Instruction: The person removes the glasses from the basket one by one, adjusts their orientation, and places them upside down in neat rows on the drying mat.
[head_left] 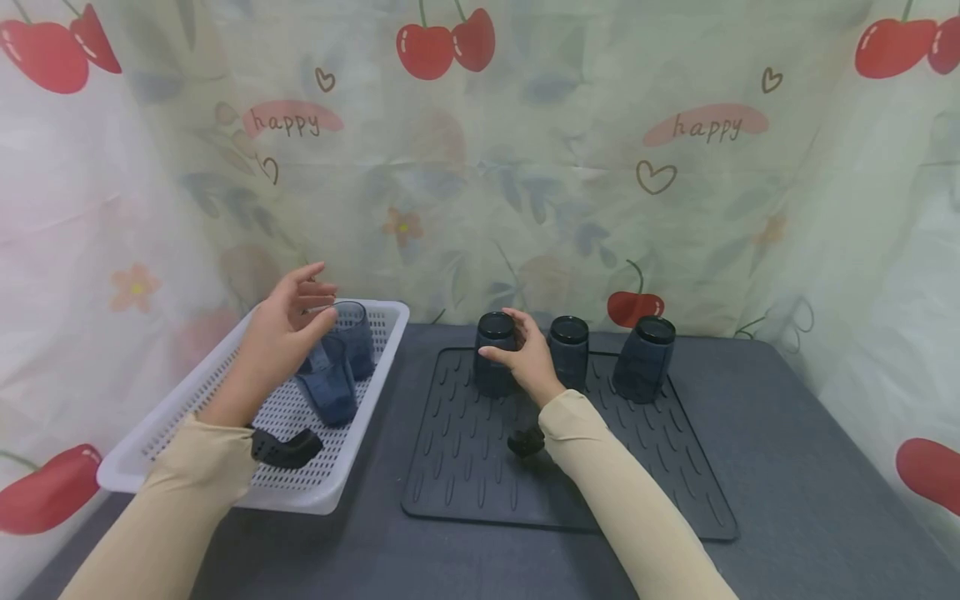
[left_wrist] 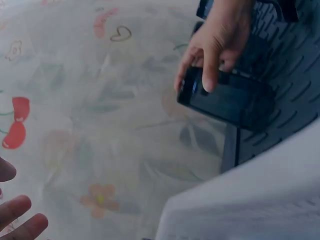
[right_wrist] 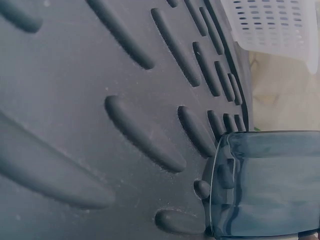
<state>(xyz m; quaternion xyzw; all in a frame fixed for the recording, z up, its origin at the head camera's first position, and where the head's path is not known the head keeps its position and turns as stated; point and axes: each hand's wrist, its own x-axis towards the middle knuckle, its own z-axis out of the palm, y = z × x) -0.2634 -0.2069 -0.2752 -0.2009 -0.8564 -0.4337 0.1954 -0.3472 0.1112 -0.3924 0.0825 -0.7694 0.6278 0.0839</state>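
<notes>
An upside-down blue-tinted drinking glass (head_left: 492,375) stands at the back left of the black ribbed drying mat (head_left: 465,475). My right hand (head_left: 534,364) grips it near its raised base, thumb on one side and fingers on the other. In the right wrist view, the rim of that glass (right_wrist: 270,185) meets the mat. My left hand (head_left: 281,337) hovers over the white perforated basket (head_left: 372,400) with loosely spread fingers and nothing in them. Below it in the basket are two blue glasses, a nearer tilted glass (head_left: 332,396) and a farther glass (head_left: 360,346).
Two more upturned glasses, a middle glass (head_left: 568,362) and a right-hand glass (head_left: 642,367), stand along the mat's back. A dark grey table (head_left: 787,467) lies under everything. A patterned curtain (head_left: 525,208) hangs close behind it, with further curtain at both sides.
</notes>
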